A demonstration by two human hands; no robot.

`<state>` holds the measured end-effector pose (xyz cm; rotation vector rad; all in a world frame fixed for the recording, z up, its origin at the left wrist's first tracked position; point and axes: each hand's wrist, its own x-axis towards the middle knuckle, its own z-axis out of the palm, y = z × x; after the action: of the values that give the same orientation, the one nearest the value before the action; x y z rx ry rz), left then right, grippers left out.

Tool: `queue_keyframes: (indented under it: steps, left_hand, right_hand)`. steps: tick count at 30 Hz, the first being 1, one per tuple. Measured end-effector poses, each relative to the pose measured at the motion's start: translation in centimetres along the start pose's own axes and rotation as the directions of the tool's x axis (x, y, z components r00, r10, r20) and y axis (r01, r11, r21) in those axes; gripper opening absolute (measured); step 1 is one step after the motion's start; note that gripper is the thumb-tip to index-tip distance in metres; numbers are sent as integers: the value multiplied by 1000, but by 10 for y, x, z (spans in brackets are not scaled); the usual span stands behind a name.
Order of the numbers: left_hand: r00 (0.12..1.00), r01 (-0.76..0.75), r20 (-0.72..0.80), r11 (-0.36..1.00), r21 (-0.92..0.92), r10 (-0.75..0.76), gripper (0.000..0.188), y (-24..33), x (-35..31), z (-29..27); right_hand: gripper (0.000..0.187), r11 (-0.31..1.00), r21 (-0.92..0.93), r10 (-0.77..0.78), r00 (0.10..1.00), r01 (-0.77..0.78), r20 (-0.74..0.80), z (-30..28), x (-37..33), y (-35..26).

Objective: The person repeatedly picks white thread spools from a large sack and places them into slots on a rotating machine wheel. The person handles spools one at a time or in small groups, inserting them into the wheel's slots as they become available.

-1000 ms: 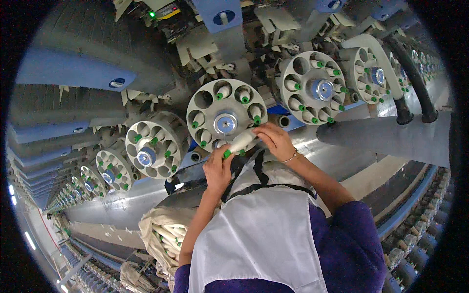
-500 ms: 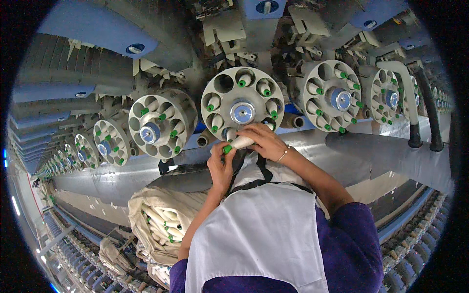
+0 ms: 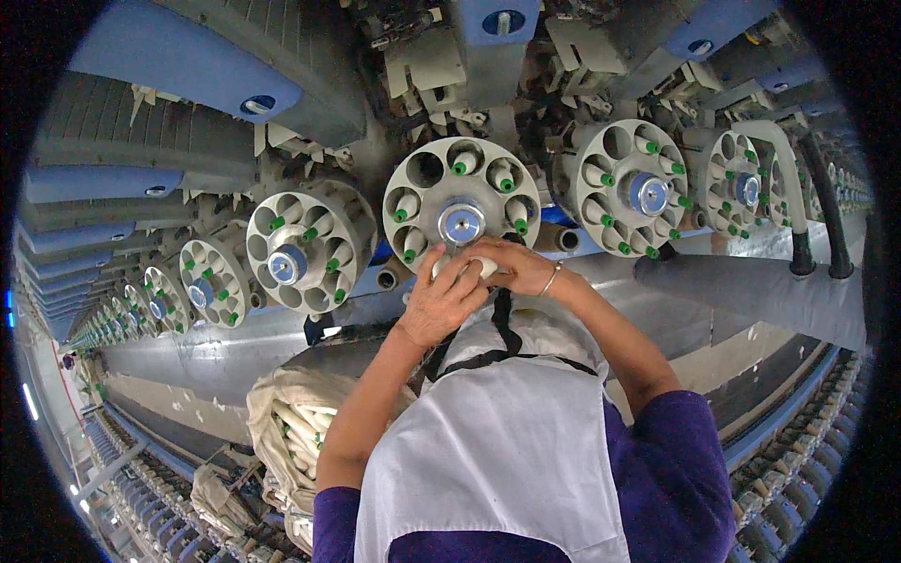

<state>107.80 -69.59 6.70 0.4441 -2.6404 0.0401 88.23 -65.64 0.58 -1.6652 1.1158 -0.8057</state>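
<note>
Both hands meet at the lower rim of the round grey bobbin magazine (image 3: 435, 202) in the middle. Between them lies a white yarn bobbin (image 3: 466, 269), mostly covered by fingers. My left hand (image 3: 443, 302) is curled over its left part, back of the hand up. From the right, my right hand (image 3: 518, 266) grips its other end, fingers bent against the magazine's front. White bobbins with green tips, such as one yarn cop (image 3: 504, 175), sit in several of the magazine's holes; its upper left hole is vacant. The bobbin's own green tip is hidden.
A similar magazine (image 3: 310, 246) stands to the left and another (image 3: 631, 188) to the right, in a long row. A cloth sack (image 3: 272, 389) of bobbins hangs by my left arm. A grey pipe (image 3: 784, 178) and a metal duct (image 3: 723, 296) lie right.
My left hand has moved up and right, turning over the bobbin it pinched by the green tip. The bobbin now sits more crosswise between both hands. My right hand shifted slightly.
</note>
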Motion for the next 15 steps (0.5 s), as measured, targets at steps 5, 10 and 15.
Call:
queue_keyframes:
  steps: [5,10,15]
  left_hand:
    - [982,119,-153,990,74,-107,10,-14,20,-31]
    - [879,319,-396,945,75,-266,13,-44,36,-34]
    - [932,304,-206,953,-4,-298,14,-49,39,22]
  right_hand:
    - [51,994,-24,102,988,-105,-115,-12,-13,-10]
    - [50,984,-46,157,961,-171,-228,-29,-38,-24]
    - [29,988,-58,100,883,-142,-458,-42,-40,-66]
